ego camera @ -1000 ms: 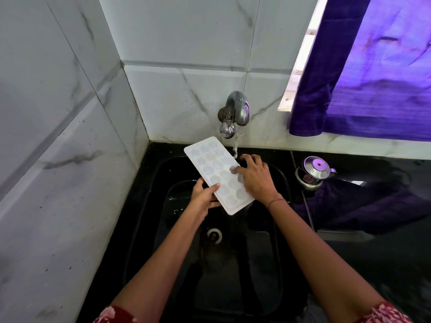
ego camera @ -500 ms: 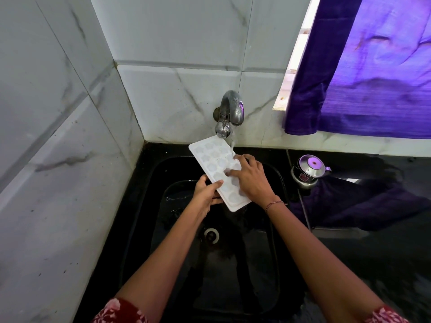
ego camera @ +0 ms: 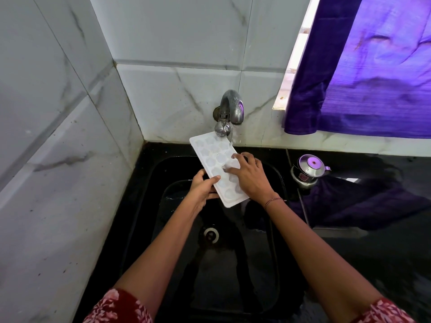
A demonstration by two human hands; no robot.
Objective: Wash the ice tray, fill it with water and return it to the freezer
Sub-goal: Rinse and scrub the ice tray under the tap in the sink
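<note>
Over a black sink point(ego camera: 149, 206), the left hand point(ego camera: 202, 188) grips a white plastic ice tray point(ego camera: 215, 163) under the chrome tap point(ego camera: 229, 113) at twelve o'clock; the right hand's point(ego camera: 250, 177) spread fingers point(ego camera: 235, 156) rub its cups (best rubbed one by one).

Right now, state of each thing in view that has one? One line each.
tap: running, thin stream
ice tray: tilted over the sink, far end under the tap
left hand: gripping the tray's near left edge
right hand: flat on the tray, fingers rubbing cells
sink: wet
drain: unplugged
</note>
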